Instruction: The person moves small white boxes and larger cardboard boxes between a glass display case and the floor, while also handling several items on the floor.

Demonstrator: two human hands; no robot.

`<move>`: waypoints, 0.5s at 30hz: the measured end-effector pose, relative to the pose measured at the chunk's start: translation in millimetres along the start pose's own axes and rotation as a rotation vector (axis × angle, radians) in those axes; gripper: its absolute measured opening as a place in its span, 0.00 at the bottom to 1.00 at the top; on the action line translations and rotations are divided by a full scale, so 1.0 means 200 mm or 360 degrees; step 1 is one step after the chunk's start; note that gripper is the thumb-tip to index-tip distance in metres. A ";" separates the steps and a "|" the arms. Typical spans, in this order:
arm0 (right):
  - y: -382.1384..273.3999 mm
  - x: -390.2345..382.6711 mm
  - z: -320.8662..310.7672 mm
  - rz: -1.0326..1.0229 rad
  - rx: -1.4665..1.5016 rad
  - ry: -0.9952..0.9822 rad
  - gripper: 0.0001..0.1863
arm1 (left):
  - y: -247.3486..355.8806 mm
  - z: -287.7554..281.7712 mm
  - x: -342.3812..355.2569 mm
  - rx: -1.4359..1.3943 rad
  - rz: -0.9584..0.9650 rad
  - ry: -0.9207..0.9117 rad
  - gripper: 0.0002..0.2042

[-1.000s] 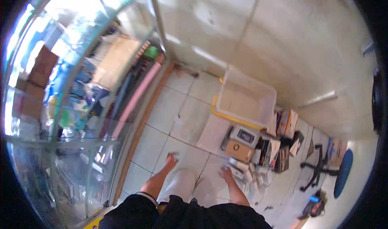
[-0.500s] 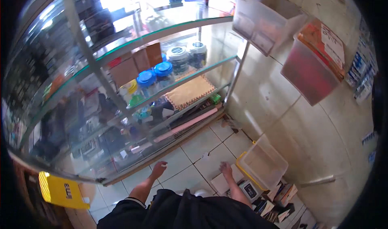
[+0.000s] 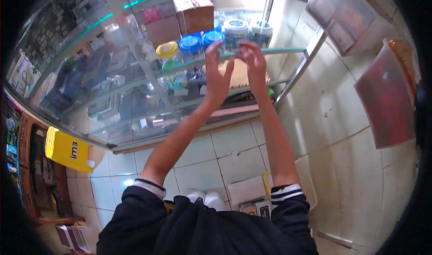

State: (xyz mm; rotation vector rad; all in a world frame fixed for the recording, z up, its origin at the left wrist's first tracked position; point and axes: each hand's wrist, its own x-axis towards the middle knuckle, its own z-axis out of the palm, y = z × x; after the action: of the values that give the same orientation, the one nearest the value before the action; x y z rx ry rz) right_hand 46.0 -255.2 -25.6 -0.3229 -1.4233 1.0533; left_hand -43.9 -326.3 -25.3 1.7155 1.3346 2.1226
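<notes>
Now both arms are raised to the glass display cabinet, where half a second ago they hung low over the white floor tiles and a second ago the view looked straight down at a clear plastic bin on the floor; the head has tipped up and the hands have come to the shelf, so the work has moved from the floor to the cabinet's upper shelf. The left hand stands at about twelve o'clock from the body, palm toward the glass and fingers spread wide, closed on nothing; whether it touches the pane I cannot tell. The right hand is just beside it at one o'clock, fingers loosely curled at the green-tinted edge of the glass shelf, and I cannot tell whether it grips that edge or only rests there. Nearest to the hands stands a row of small round jars: a yellow-lidded jar at eleven o'clock from the left hand, two blue-lidded jars next to it, and white-lidded jars just above the fingertips. The lids look like smooth, glossy plastic, the shelves hard and reflective with metal uprights. Behind the jars sit brown cardboard boxes, matte and square-cornered. Under the hands, one shelf lower, lies a tan woven mat. Dark sleeves with white-striped cuffs cover the upper arms.
</notes>
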 end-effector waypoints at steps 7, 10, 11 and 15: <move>0.20 0.25 0.07 0.0030 -0.0128 0.0016 0.12 | -0.29 0.09 0.32 0.0473 -0.0131 0.0636 0.34; 0.27 0.36 0.11 0.0026 -0.0195 -0.0007 0.14 | -0.39 0.12 0.42 0.0562 -0.0306 0.0816 0.35; 0.28 0.40 0.13 0.0039 -0.0199 -0.0039 0.15 | -0.42 0.12 0.46 0.0617 -0.0332 0.0875 0.36; 0.34 0.54 0.22 0.0133 -0.0280 -0.0142 0.19 | -0.52 0.13 0.61 0.0597 -0.0512 0.1156 0.36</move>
State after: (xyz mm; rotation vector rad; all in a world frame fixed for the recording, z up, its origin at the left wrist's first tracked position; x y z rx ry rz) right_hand -40.7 -154.6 1.4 -0.4711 -1.5987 1.0223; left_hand -110.8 -179.5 -5.6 0.6929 2.1167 2.4945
